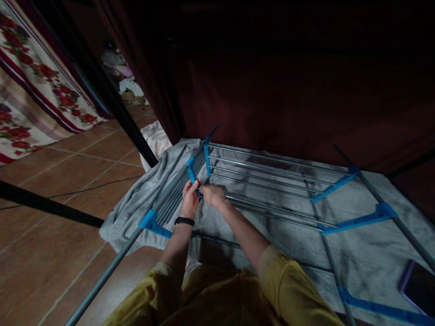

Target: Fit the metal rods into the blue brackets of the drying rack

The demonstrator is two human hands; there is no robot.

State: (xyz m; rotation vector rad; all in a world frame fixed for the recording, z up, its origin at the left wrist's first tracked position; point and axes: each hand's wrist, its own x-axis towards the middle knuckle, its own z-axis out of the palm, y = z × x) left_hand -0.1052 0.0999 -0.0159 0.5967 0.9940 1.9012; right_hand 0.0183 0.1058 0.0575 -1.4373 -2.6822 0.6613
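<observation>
A metal rack frame with grey rods [272,172] and blue plastic brackets lies flat on a grey blanket [367,253] on the floor. My left hand [189,199] is closed around a blue bracket [191,170] at the frame's left side. My right hand [212,195] pinches the end of a thin grey rod [265,208] right beside that bracket; the two hands touch. A black band sits on my left wrist. Yellow sleeves cover both arms.
A dark maroon fabric wall [288,90] rises behind the frame. Brown tiled floor [61,181] spreads to the left, with a floral cloth [30,90] at far left. A black pole [50,206] crosses the floor. A phone [418,285] lies at the lower right.
</observation>
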